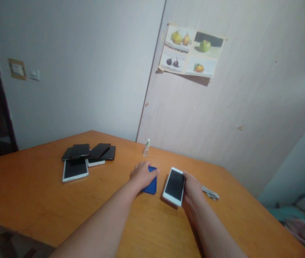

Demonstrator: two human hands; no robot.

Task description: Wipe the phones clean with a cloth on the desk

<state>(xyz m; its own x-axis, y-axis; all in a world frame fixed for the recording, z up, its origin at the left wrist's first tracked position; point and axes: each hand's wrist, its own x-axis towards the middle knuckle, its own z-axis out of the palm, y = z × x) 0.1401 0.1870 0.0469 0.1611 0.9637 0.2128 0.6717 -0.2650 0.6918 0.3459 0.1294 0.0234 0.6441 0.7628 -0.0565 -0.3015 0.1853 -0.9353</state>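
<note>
My right hand grips a white smartphone by its right edge, with the dark screen facing up and the phone slightly tilted just over the table. To its left, my left hand lies over a blue phone case, fingers curled round its upper left part and the thumb across its top. The hand hides much of the case, which rests on or very near the tabletop. Just right of my right hand lies a crumpled grey cloth, partly hidden by that hand.
A small clear spray bottle stands near the wall. On the left of the orange wooden table lie several dark phones or tablets in a loose pile, beside a white-framed tablet. A fruit poster hangs on the wall.
</note>
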